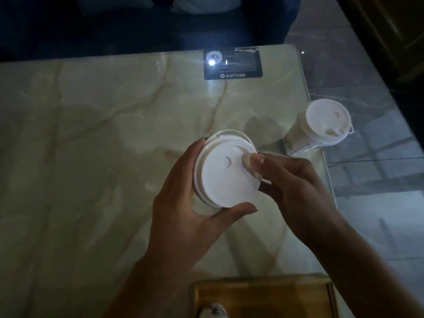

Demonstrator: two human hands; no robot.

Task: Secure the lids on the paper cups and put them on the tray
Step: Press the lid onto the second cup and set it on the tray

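Note:
A paper cup with a white plastic lid [226, 177] sits in the middle of the view, seen from above, so the cup body is hidden under the lid. My left hand [183, 203] wraps around its left and near side. My right hand [296, 187] pinches the lid's small flap at its right rim between thumb and finger. A second paper cup [300, 136] with its white lid [325, 121] on stands upright at the table's right edge, apart from both hands. A wooden tray [263, 292] lies at the near edge, below my hands.
The marble-patterned table [91, 145] has a glass top whose right edge runs past the second cup. A black card [238, 65] lies at the far side with a bright light reflection. A small pale object [213, 312] rests in the tray. The room is dim.

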